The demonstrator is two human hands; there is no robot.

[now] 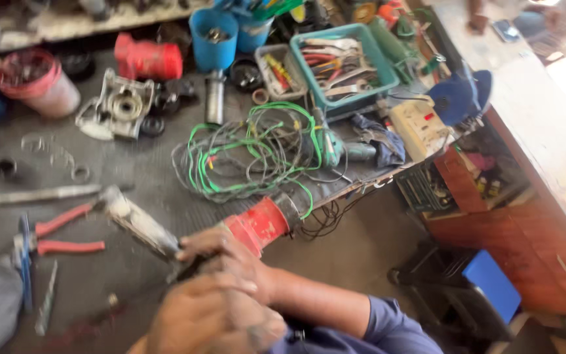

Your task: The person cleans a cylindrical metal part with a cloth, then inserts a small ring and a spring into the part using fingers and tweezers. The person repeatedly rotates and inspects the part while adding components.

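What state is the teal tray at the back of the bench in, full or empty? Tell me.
Full. The teal tray holds a pile of pliers and other hand tools covering its floor.

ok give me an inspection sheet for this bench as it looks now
surface: dark bench, crowded with tools.
job's things: red power tool with a grey metal end, at the bench edge.
clutter: red-handled pliers, teal tray of hand tools, blue cups, grey metal housing, red bucket.
grippers: right hand grips the red tool; left hand is closed in front of it, its hold blurred.
cables: tangled green and grey wire; black cord over the edge.
surroundings: wooden counter, blue stool.
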